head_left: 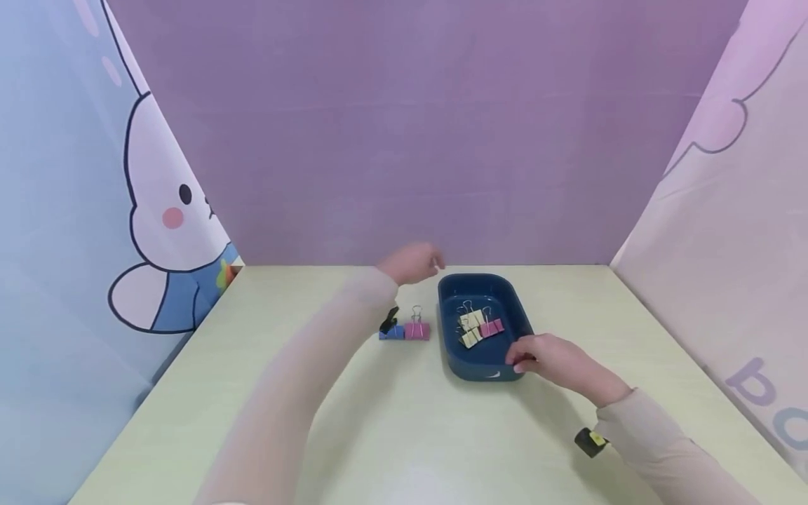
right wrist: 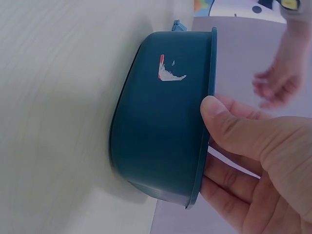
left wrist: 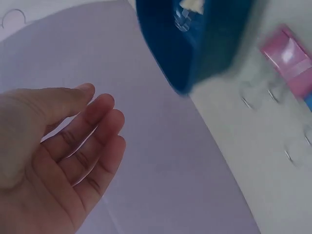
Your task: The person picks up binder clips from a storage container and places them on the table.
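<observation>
My right hand (head_left: 562,361) grips the near right rim of a dark blue plastic box (head_left: 475,372); in the right wrist view its thumb is outside the wall and its fingers inside. In the box lie cream binder clips (head_left: 470,320) and a pink binder clip (head_left: 492,327). My left hand (head_left: 412,263) hangs in the air beyond the box's far left corner, fingers loosely bent, nothing between them in the left wrist view. Left of the box, a second pink binder clip (head_left: 416,331) and a blue binder clip (head_left: 392,334) stand side by side, the blue one partly hidden by the left wrist's camera strap.
The pale table (head_left: 404,435) ends at a purple back panel (head_left: 429,140) close behind the box. Printed side panels flank it, a cartoon rabbit (head_left: 160,189) on the left one. My left forearm (head_left: 309,379) crosses the table left of the box.
</observation>
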`<state>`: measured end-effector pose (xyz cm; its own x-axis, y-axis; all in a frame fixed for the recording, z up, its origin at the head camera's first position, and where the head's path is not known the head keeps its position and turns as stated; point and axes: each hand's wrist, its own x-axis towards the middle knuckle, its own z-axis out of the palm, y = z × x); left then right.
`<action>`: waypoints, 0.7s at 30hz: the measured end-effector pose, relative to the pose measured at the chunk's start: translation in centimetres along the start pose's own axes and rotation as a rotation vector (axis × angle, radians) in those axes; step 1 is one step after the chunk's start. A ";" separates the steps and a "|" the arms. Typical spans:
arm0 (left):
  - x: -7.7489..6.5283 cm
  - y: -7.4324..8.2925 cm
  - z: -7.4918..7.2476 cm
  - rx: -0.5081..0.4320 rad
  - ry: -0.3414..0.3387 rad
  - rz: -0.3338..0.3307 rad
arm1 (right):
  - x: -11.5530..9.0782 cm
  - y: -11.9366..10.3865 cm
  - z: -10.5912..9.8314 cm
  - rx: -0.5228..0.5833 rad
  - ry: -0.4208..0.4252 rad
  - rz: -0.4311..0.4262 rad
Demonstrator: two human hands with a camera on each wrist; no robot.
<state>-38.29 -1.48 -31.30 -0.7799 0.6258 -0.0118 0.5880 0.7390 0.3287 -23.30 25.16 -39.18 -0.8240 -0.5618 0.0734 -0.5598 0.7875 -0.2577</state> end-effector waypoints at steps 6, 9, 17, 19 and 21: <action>2.1 4.3 2.1 0.028 0.009 0.077 | 0.1 0.2 0.2 -0.001 0.011 -0.024; 2.8 5.7 4.1 0.069 -0.021 0.075 | 0.0 0.4 0.1 -0.006 0.026 -0.040; 3.3 6.9 8.2 0.377 -0.090 0.005 | -0.3 0.3 0.2 -0.005 0.035 -0.038; 3.2 7.0 8.5 0.426 -0.104 -0.001 | -0.3 0.3 0.2 -0.007 0.035 -0.032; 3.3 6.9 8.8 0.456 -0.112 -0.016 | -0.2 0.3 0.2 -0.014 0.039 -0.033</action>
<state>-34.98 7.87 -37.36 -0.7762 0.6182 -0.1237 0.6301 0.7671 -0.1205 -23.23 25.47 -39.44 -0.8076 -0.5776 0.1189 -0.5878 0.7723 -0.2408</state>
